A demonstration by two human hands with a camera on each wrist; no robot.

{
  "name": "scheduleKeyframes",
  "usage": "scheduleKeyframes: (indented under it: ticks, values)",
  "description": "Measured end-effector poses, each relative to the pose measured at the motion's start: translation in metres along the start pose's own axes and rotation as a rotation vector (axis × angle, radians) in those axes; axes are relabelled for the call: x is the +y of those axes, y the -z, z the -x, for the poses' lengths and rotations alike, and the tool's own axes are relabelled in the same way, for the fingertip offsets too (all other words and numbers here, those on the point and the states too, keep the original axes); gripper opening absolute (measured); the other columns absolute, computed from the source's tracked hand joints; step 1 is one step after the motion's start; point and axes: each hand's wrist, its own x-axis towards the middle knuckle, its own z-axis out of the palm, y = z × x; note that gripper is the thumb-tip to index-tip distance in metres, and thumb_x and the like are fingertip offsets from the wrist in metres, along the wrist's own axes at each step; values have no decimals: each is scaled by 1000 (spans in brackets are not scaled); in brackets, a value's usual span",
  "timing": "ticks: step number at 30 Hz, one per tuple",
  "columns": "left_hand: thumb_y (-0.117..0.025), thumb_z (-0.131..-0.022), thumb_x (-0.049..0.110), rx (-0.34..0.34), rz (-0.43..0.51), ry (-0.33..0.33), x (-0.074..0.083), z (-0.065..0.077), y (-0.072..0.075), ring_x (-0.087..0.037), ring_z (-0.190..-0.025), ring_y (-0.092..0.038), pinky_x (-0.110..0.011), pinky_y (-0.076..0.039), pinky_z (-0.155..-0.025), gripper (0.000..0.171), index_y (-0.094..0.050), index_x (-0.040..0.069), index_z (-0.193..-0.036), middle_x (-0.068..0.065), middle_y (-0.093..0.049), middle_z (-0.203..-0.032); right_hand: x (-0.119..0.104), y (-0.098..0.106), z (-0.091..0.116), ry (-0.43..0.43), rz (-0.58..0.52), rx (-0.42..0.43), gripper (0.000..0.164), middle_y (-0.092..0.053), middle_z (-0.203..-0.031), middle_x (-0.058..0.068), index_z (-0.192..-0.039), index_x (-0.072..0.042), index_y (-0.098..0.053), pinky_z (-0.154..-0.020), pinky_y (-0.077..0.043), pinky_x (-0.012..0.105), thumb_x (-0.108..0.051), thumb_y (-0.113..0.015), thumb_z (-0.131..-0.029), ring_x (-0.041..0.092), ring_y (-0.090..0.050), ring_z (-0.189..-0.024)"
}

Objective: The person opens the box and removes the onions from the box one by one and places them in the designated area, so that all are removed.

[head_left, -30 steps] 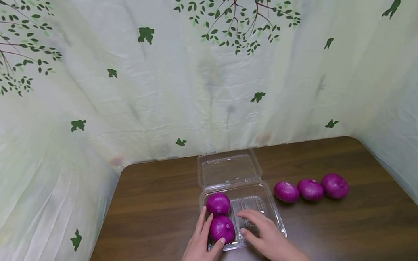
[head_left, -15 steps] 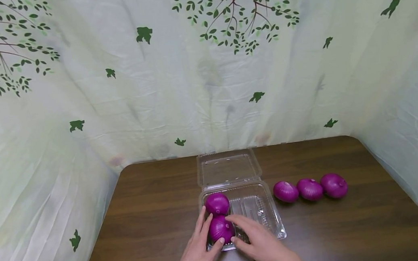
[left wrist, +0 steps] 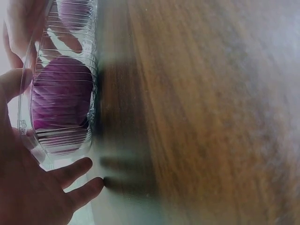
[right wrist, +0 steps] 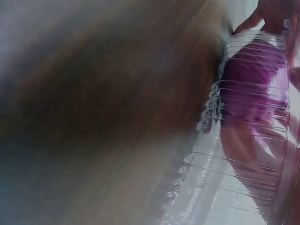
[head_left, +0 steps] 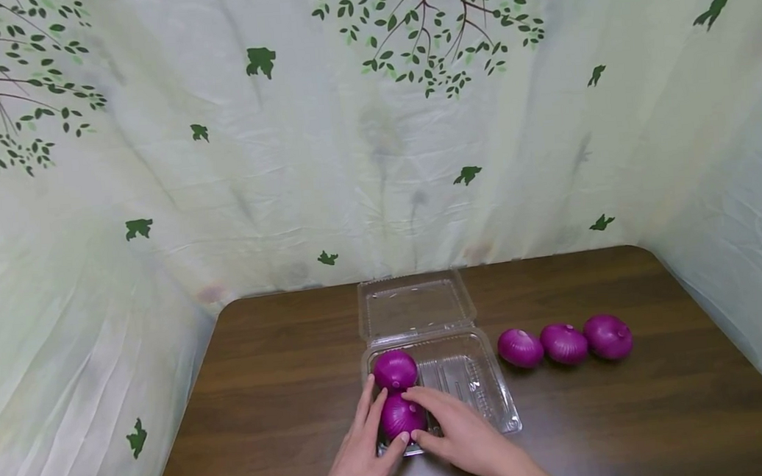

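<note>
Two red onions sit one behind the other in the left half of a clear plastic clamshell container, its tray (head_left: 511, 415) lying flat on the table. The far onion (head_left: 395, 370) touches or nearly touches the near onion (head_left: 401, 416). At the tray's left side rests my left hand (head_left: 362, 449), fingers mostly straight and thumb near the front rim. Two of its fingers (left wrist: 84, 193) reach outside the tray wall in the left wrist view. My right hand (head_left: 464, 435) holds the near onion from the right, index on the far side and thumb in front.
The container's lid (head_left: 417, 307) is folded back toward the curtain. To the right, on the brown table (head_left: 284, 377), lie three more onions in a row: left onion (head_left: 520, 348), middle onion (head_left: 564, 344), right onion (head_left: 608, 337). A leaf-print curtain (head_left: 406, 214) hangs behind.
My right hand has moved left from the tray's right half onto the near onion, its fingers closing round it. The left hand has stayed in place.
</note>
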Motion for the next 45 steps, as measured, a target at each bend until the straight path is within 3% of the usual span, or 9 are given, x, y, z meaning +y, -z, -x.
scheduleKeyframes:
  ticks: [10, 19, 24, 30, 38, 45]
  values:
    - [-54, -94, 59, 22, -12, -7, 0, -1, -1, -41, -130, -44, -63, -44, -92, 76, -40, 10, -150, 3, -6, -165, 4, 1, -11, -10, -21, -92, 56, -53, -141, 4, -143, -18, -50, -95, -49, 43, -37, -66, -93, 22, -54, -123]
    - [-54, -93, 60, 47, -43, -7, 1, 0, -1, -37, -140, -30, -64, -38, -98, 78, -40, 10, -150, 0, -8, -165, 13, 4, -24, -89, -224, -201, 67, -60, -130, 1, -141, -23, -50, -89, -50, 37, -52, -71, -84, 14, -58, -110]
    - [-54, -93, 61, 57, -61, 2, 2, 0, -2, -35, -141, -31, -64, -38, -98, 81, -35, 9, -153, 1, -8, -165, 15, 3, -26, -114, -247, -212, 68, -60, -130, -1, -140, -27, -49, -89, -50, 37, -55, -72, -83, 13, -58, -111]
    - [-55, -93, 60, 41, -60, 11, 2, 0, -1, -36, -138, -35, -65, -41, -95, 83, -33, 8, -153, 2, -7, -165, 16, 1, -26, -90, -235, -214, 61, -63, -113, -6, -134, -26, -48, -82, -51, 31, -48, -73, -84, 7, -59, -98]
    - [-53, -92, 63, 24, -61, 41, 1, 1, -1, -37, -137, -37, -65, -42, -93, 86, -30, 10, -155, 2, -5, -165, 15, -2, -21, -45, -191, -184, 63, -61, -124, -1, -135, -23, -47, -86, -52, 33, -56, -67, -86, 11, -60, -106]
    - [-51, -92, 64, 14, -63, 63, 1, 0, -1, -38, -137, -37, -67, -41, -93, 86, -27, 12, -156, 5, -3, -165, 14, -1, -20, -24, -199, -160, 61, -60, -125, -2, -139, -22, -47, -81, -52, 32, -52, -67, -88, 6, -59, -96]
